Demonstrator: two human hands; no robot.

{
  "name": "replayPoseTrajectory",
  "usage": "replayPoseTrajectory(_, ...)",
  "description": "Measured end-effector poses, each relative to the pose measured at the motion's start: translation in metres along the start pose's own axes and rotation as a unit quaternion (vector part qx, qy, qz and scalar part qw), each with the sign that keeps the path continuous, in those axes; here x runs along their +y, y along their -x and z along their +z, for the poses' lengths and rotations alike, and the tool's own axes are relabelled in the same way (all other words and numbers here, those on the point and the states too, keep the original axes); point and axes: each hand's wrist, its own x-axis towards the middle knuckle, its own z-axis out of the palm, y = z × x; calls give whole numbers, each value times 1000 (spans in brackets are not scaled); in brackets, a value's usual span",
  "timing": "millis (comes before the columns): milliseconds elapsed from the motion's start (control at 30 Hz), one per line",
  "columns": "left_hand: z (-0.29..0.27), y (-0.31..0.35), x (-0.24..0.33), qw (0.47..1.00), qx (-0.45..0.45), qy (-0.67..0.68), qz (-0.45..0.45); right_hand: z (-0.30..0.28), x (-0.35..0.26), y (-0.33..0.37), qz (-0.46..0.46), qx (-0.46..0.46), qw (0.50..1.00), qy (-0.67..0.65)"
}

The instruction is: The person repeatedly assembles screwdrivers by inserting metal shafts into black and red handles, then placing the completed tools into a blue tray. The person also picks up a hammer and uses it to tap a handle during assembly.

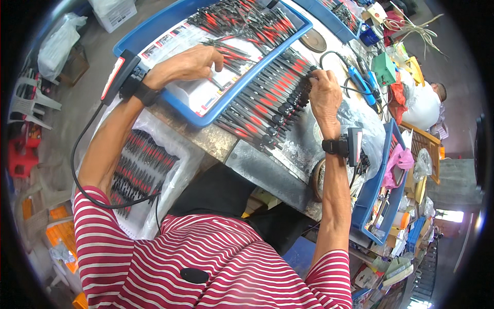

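Observation:
My left hand (193, 63) is over a blue tray (206, 119), its fingers bent and a little apart. Nothing shows between them. Slim black-and-red pen-like sticks (234, 55) lie just beyond those fingertips, and a thicker heap of them (247, 23) fills the tray's far end. Outside the tray, on the worktable, a long row of the same sticks (265, 103) lies side by side, with their thicker black ends toward the right. At the far end of this row my right hand (325, 95) has its fingers closed on the black end of one stick. The fingers partly hide that stick.
A white-lined box (149, 170) of stacked sticks stands low on the left. Clear plastic bags (368, 123) crowd the table beside my right wrist. Farther right are a blue-handled tool (360, 85), a green box (384, 68) and another blue tray (366, 206). A person (437, 92) is in the background.

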Motion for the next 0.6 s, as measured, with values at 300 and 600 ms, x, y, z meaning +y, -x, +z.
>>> replayPoseTrajectory(300, 15, -2, -3, 997, -22, -58, 35, -51, -16, 17, 23, 27, 997, -71)
replayPoseTrajectory(600, 18, 0, -4, 998, -53, -39, 25, -152, -43, 69, 77, -3, 992, -99)
